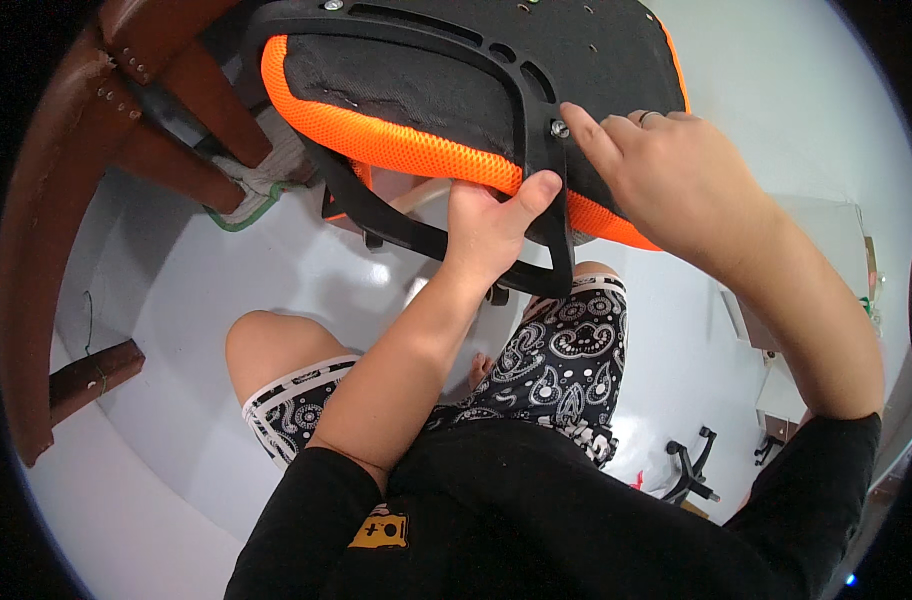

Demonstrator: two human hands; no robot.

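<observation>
Background: glossy pale grey floor [176, 300] w/ bright light reflections; brown wooden furniture frame [46, 230] curving at left; white-green cloth [261, 185] beneath it; black star-shaped chair base [688, 470] lying lower right; boxes [776, 390] nr right edge.

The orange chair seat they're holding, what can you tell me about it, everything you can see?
The chair seat is turned upside down and tilted. It has a black fabric underside, a bright orange mesh edge and a black plastic frame with slots, holes and a few screws; a black armrest loop hangs below it. The left hand clasps the frame's bar and the orange edge, thumb up on the bar. The right hand rests on the underside, index fingertip by a screw. It sits over the person's knees, above a pale floor.
</observation>
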